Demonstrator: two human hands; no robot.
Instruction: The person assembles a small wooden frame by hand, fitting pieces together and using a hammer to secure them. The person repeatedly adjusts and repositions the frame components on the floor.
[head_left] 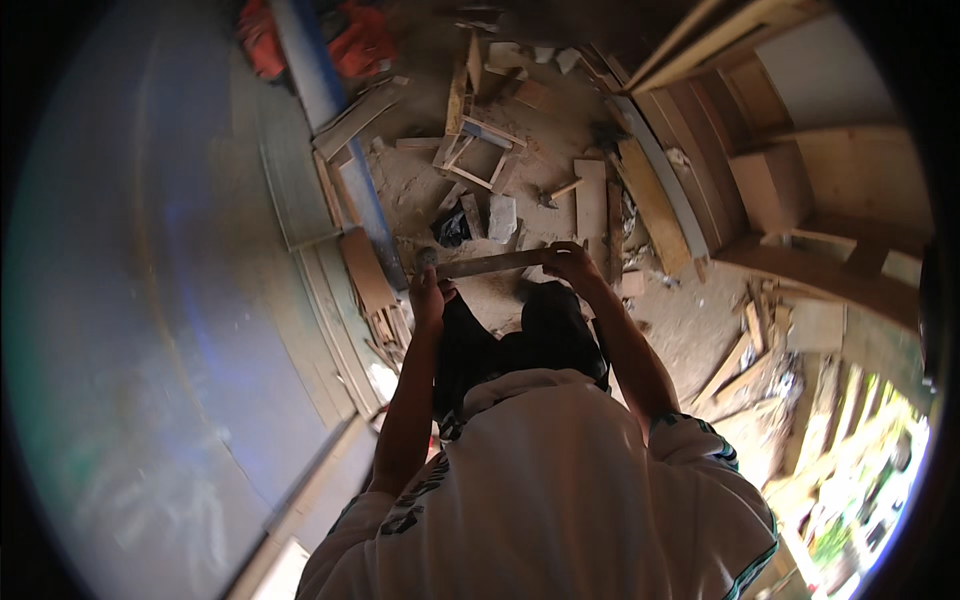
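Observation:
A narrow, flat brown strip, like a thin piece of wood [492,265], stretches almost level in front of my knees. My right hand [570,262] is closed on its right end. At the other end, my left hand [429,298] has its fingers closed around a small rounded grey object [427,257], too unclear to name. The strip's left end meets or passes close by this object; I cannot tell whether they are joined. Beyond the strip, a whitish block [502,218] and a crumpled black plastic bag [453,230] lie on the ground.
A small wooden frame [480,155] stands farther off on the dirt floor, with a hammer [560,193] nearby. Planks [650,205] and wooden shelving [830,185] line the right. A large flat panel [150,300] fills the left, beside a blue post [370,205]. Scrap wood [745,350] lies right.

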